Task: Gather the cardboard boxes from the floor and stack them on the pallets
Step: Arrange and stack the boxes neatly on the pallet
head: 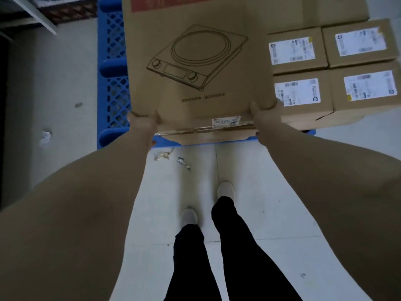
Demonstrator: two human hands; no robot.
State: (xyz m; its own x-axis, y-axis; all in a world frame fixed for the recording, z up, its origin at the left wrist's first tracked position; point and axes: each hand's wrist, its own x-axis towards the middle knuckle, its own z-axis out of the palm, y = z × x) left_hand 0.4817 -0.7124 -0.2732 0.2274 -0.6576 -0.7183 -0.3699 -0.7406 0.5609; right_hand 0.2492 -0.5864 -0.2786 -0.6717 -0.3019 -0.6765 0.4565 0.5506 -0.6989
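In the upper middle of the frame, a large flat cardboard box [195, 61] with a line drawing of a cooktop lies over the blue pallet [112, 61]. I cannot tell if it rests on the pallet. The left hand [143, 122] and the right hand [263, 109] grasp its two near corners, thumbs on top and fingers curled under the edge. Just beside it, at the upper right, four smaller boxes [301, 94] with white labels stand close together. All boxes are closed, so their contents are hidden. Paper scraps [169, 155] lie on the floor [65, 83].
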